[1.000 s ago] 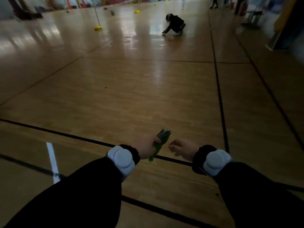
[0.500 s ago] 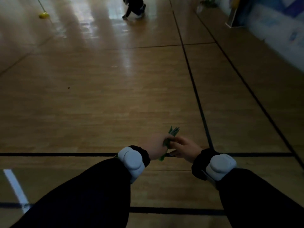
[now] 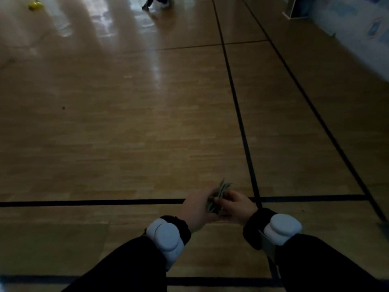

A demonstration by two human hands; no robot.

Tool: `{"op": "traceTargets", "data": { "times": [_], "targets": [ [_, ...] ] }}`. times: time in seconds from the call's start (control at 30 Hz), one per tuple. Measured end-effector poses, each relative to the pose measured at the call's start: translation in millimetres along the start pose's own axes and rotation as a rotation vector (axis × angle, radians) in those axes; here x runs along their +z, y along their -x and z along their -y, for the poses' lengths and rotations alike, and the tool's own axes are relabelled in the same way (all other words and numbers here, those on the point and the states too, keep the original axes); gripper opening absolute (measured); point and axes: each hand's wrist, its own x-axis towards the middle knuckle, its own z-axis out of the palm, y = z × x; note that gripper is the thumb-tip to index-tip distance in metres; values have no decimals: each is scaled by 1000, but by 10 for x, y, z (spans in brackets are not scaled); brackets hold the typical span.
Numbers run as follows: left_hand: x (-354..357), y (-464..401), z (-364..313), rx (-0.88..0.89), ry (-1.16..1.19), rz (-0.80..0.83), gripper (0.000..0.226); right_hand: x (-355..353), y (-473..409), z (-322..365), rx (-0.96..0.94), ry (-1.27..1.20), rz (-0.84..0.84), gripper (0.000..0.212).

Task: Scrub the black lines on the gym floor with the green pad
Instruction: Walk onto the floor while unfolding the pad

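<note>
Both hands meet in front of the person, well above the gym floor (image 3: 126,133). The left hand (image 3: 196,209) curls round the lower part of the green pad (image 3: 221,189); the right hand (image 3: 235,206) closes in from the other side, its fingertips (image 3: 217,200) pinching the same pad. The pad appears folded or bunched, with several thin edges fanning out above the fingers. It is held in the air between the two hands, touching no part of the floor.

Step in hand, as judged: preparing or re-folding the pad for a grip, before any scrubbing begins. One black line (image 3: 94,202) runs crosswise just beyond the hands, and a second black line (image 3: 237,106) runs away from the viewer and crosses it near the right hand. The next move calls for settling the pad into one hand, crouching or bending down, and pressing a flat face of the pad onto a line.

Orientation: the long axis of the pad runs from the palms upward and away from the person, tilted slightly to the right; the free, fanned end points forward, the gripped end toward the wrists. White wrist devices (image 3: 166,237) sit on both black sleeves. Another person (image 3: 157,1) is partly visible at the far edge of the floor, near a yellow object (image 3: 34,5).
</note>
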Motion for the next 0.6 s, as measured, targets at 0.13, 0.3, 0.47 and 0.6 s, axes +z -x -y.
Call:
{"op": "traceTargets", "data": {
  "times": [0.13,0.3,0.47,0.6],
  "targets": [
    [-27,-125,255,-68,54,35,68,4,-237,-154,60,-93,35,14],
    [-66,-228,620,-143,77,118,59,108,-502,-391,98,-172,88,10],
    [-35,-196,705,-151,60,159,44,152,-576,-670,133,-187,68,22],
    [11,-186,644,-174,43,93,37,177,-541,-671,134,-120,21,30]
  ]
}}
